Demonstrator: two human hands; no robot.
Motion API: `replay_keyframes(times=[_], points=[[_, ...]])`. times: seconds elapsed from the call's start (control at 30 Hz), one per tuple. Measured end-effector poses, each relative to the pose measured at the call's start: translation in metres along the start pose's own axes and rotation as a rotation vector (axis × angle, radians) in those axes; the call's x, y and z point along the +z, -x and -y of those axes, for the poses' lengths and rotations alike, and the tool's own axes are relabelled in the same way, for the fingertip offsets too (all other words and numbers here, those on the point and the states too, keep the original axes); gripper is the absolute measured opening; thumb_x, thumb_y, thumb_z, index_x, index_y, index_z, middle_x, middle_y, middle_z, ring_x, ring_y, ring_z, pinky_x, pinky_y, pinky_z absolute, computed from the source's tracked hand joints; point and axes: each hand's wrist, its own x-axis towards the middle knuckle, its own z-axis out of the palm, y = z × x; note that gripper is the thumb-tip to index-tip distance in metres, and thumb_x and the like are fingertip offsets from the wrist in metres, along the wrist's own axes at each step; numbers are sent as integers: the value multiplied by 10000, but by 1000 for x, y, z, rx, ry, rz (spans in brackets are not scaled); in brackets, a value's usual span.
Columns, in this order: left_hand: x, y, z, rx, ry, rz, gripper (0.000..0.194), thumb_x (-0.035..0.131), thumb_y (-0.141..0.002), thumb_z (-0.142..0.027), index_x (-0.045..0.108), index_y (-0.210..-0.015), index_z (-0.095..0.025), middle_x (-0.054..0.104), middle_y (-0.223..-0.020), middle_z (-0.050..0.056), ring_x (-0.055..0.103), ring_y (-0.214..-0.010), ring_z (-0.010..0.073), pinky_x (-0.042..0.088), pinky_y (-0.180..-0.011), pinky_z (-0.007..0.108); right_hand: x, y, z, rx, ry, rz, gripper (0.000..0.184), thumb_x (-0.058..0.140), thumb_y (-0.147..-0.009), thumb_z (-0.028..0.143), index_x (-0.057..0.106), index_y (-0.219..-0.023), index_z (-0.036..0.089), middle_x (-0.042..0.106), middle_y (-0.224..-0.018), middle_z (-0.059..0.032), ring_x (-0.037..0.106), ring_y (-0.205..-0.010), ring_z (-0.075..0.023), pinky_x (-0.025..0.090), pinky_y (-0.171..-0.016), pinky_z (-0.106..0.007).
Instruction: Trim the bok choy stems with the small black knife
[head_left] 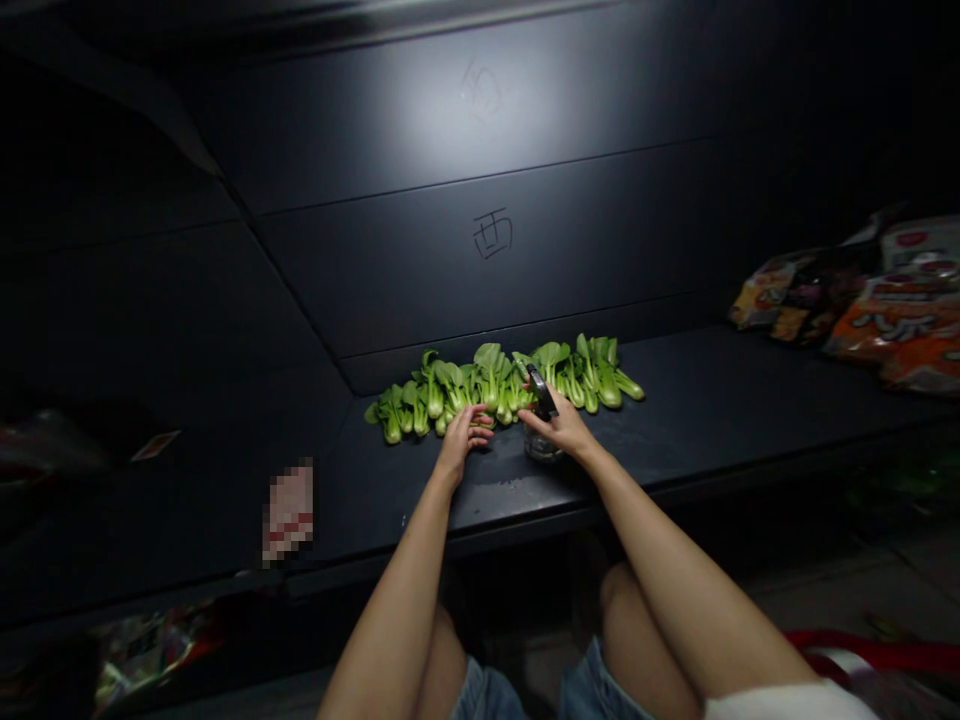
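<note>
A row of green bok choy lies side by side along the back of a dark shelf. My left hand rests at the front of the row with its fingers curled against the stems of one plant. My right hand is wrapped round a small clear spray bottle with a black trigger head, standing on the shelf just in front of the greens. Wet patches show on the shelf below my hands.
Several bright snack bags are piled at the far right of the shelf. A small card lies on the dark surface at left, above a blurred tag. A red-and-white bag sits by my right knee.
</note>
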Motion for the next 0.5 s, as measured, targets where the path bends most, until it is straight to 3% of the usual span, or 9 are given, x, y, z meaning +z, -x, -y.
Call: replay_keyframes(times=[0.17, 0.3, 0.4, 0.5], points=[[0, -1, 1, 39, -103, -7, 421, 724, -707, -426, 624, -1019, -163, 661, -847, 35, 624, -646, 98, 479, -569, 201, 8, -2, 10, 46, 96, -117, 456, 533, -843, 542, 569, -1097, 164, 674, -968, -107, 636, -870, -229, 471, -834, -351], [0, -2, 1, 57, -143, -22, 397, 724, -698, -374, 627, -1017, -160, 669, -838, 37, 620, -634, 99, 478, -565, 207, 12, -3, 15, 25, 71, -184, 413, 507, -847, 503, 564, -1089, 174, 672, -996, -107, 632, -896, -227, 467, -840, -344], [-5, -3, 1, 66, -156, -48, 365, 722, -692, -344, 628, -994, -162, 672, -817, 31, 614, -622, 96, 466, -554, 199, 8, -3, 23, 22, 78, -211, 362, 475, -854, 465, 566, -1064, 184, 675, -1008, -104, 631, -880, -225, 469, -809, -333], [-12, -4, -1, 63, -159, -92, 356, 722, -678, -327, 624, -978, -162, 670, -804, 24, 611, -609, 96, 453, -538, 194, -1, 0, 34, 108, 225, -225, 345, 428, -883, 467, 585, -992, 181, 678, -893, -100, 634, -818, -231, 452, -736, -311]])
